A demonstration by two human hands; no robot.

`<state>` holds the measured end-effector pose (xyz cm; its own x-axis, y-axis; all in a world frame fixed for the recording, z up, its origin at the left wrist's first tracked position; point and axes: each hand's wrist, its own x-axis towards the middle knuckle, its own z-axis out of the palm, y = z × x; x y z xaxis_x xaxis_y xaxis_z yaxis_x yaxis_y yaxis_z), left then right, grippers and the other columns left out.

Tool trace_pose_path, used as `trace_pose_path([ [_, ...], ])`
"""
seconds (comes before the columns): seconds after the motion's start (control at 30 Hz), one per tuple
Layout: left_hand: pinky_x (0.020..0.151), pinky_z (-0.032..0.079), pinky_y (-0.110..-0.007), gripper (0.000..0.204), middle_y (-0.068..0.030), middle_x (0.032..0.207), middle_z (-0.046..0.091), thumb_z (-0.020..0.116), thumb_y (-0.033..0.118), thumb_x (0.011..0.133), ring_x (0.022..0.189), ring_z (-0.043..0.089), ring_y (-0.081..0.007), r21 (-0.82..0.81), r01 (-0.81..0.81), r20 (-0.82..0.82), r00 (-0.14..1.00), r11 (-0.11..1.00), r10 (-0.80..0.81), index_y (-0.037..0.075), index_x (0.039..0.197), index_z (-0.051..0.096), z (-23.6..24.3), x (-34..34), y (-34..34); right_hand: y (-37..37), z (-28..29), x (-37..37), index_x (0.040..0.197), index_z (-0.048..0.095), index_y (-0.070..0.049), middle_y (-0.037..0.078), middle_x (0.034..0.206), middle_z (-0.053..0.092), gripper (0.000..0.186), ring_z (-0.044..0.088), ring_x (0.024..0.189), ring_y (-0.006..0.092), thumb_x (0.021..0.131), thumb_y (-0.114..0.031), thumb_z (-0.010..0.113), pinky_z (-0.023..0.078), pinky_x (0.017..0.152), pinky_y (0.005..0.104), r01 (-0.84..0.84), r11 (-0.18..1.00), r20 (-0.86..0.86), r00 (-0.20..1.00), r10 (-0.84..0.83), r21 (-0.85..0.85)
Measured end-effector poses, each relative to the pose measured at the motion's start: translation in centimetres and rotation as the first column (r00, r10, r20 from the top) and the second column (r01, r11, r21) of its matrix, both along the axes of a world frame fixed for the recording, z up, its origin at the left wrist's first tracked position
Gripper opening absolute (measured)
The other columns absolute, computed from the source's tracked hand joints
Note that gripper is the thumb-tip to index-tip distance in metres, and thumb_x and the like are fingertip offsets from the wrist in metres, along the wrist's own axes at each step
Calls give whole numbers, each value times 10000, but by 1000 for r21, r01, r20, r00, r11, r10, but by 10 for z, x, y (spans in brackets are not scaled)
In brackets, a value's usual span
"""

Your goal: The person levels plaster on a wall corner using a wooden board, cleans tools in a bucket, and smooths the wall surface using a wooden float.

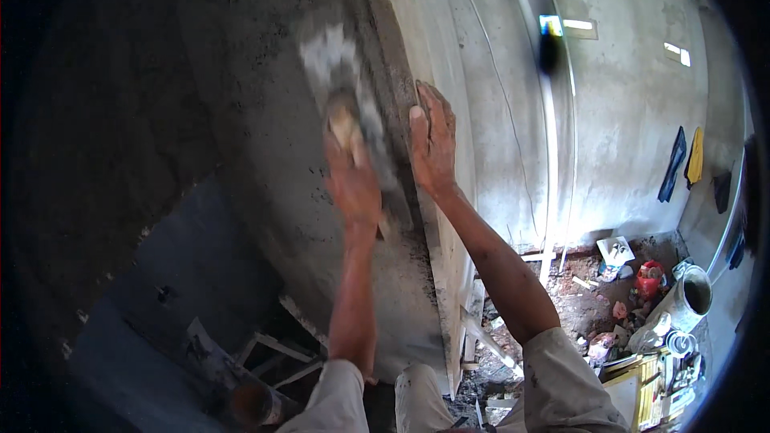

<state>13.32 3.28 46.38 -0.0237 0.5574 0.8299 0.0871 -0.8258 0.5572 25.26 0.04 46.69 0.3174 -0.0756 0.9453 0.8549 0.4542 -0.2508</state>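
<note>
My left hand (353,190) is wrapped round the pale tan handle of a trowel (345,127) against the grey, wet-looking plaster of the wall (273,112). Motion smears the tool, so its blade is hard to make out. Above the hand, a whitish patch (327,50) shows on the plaster. My right hand (434,140) lies on the pale long edge of the wall corner (419,56), right of the trowel. Its fingers are stretched upward, with the thumb near the corner, and no tool shows in it.
Down on the right, the floor holds a red bucket (650,281), a big grey pipe-like cylinder (690,297) and scattered rubble. Clothes (695,156) hang on the far wall. A pale upright pipe (550,160) stands nearby. Wooden framing (285,350) and a bucket (255,403) sit in shadow lower left.
</note>
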Motion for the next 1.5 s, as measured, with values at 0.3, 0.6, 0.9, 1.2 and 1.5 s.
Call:
trace_pose_path([
  [0.3, 1042, 357, -452, 609, -278, 1329, 451, 426, 343, 974, 1229, 449, -412, -34, -115, -58, 992, 993, 113, -65, 1400, 274, 37, 1, -23, -1, 2, 0, 1297, 490, -70, 189, 1283, 485, 383, 430, 1198, 360, 973, -270, 447, 327, 1017, 444, 68, 998, -10, 998, -68, -2],
  [0.6, 1000, 382, -491, 600, -252, 1298, 494, 390, 401, 978, 1190, 491, -405, -112, -131, -139, 984, 985, 115, 10, 1420, 287, 69, -8, -26, 8, -2, -4, 1292, 492, -86, 180, 1285, 481, 374, 436, 1195, 357, 969, -271, 458, 332, 1012, 449, 61, 998, -27, 998, -60, 15],
  [0.9, 1000, 388, -463, 623, -249, 1329, 467, 415, 412, 964, 1201, 487, -383, -124, -88, -88, 993, 988, 77, -19, 1400, 309, 15, 4, -23, 4, -4, 6, 1289, 498, -76, 183, 1287, 485, 386, 432, 1201, 355, 975, -291, 436, 312, 1027, 452, 56, 998, -25, 998, -56, 15],
  [1.2, 962, 441, -463, 625, -267, 1234, 539, 402, 425, 969, 1142, 524, -422, -43, -117, -122, 986, 992, 111, -32, 1387, 313, 67, -6, -28, 2, 4, -7, 1273, 504, -61, 172, 1271, 503, 378, 441, 1207, 337, 979, -283, 422, 307, 1030, 432, 61, 998, -25, 998, -60, 22],
  [1.5, 950, 425, -466, 558, -278, 1307, 475, 447, 336, 970, 1215, 472, -391, -61, -50, -72, 996, 997, 46, -37, 1372, 342, 6, 9, -30, 7, -5, 5, 1295, 493, -102, 167, 1321, 460, 418, 407, 1237, 344, 989, -362, 376, 277, 1052, 456, 54, 998, -37, 998, -54, -8],
])
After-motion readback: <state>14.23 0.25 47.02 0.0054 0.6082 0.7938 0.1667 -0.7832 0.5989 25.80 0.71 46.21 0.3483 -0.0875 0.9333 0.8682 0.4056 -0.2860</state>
